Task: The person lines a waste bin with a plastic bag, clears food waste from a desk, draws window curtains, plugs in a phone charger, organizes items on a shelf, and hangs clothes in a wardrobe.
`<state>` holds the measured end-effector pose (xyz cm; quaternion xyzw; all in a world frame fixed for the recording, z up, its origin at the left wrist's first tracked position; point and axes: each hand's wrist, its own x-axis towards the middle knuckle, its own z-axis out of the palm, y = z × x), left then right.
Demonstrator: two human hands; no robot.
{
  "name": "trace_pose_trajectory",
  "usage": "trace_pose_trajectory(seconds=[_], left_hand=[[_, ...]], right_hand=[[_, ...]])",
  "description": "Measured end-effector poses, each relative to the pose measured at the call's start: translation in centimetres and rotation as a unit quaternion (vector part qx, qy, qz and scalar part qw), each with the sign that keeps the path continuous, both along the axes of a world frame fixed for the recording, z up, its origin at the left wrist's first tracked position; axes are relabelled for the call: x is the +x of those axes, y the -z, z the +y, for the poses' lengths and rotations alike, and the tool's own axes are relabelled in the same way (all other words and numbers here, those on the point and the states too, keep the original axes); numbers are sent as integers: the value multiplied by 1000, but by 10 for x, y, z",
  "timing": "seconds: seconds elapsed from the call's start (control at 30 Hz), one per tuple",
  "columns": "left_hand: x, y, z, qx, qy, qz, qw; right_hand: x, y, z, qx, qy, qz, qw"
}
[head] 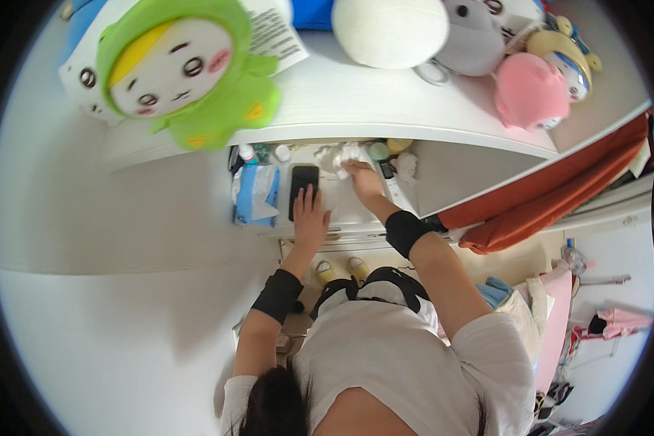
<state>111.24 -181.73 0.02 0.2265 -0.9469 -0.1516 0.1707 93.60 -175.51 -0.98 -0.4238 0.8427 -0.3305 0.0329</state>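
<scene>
My left hand (309,218) lies flat, fingers slightly spread, over the lower part of a black smartphone (305,175) on a white shelf surface (349,203). To its left stands a blue-and-white tissue pack (256,195) with a tissue sticking out. My right hand (366,182) pinches crumpled white tissue (350,155) near the back of the surface; the thumb is partly hidden. Just right of that hand sit a small black object (386,170) and a round pale-green-lidded container (379,151).
Above, an upper shelf (327,109) juts out, holding a green-hooded plush (196,82), a white round plush (391,32) and a pink plush (531,90). Small bottles (247,153) stand at the back left. Rust-coloured cloth (550,191) hangs at right, beyond a slanting panel (468,174).
</scene>
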Motion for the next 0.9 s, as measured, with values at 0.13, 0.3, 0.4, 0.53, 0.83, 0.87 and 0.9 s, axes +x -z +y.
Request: trace_pose_trajectory(seconds=[0.13, 0.3, 0.4, 0.53, 0.83, 0.87, 0.9], left_hand=[[-15, 0, 2, 86, 10, 102, 991], [-73, 1, 4, 568, 55, 332, 751], [-91, 8, -2, 500, -69, 272, 819], [-93, 30, -6, 488, -121, 231, 833], [-91, 32, -7, 407, -149, 141, 890], [-91, 29, -4, 399, -148, 138, 895], [-91, 26, -3, 395, -139, 134, 898]], right_hand=[[8, -16, 2, -34, 66, 10, 997], [40, -32, 17, -91, -24, -12, 995], [52, -38, 28, -79, -46, 1, 996], [42, -45, 56, -84, -124, -31, 988], [12, -21, 119, 46, 144, 2, 988], [11, -15, 120, 119, 164, -27, 979], [10, -11, 121, 113, 155, -22, 981]])
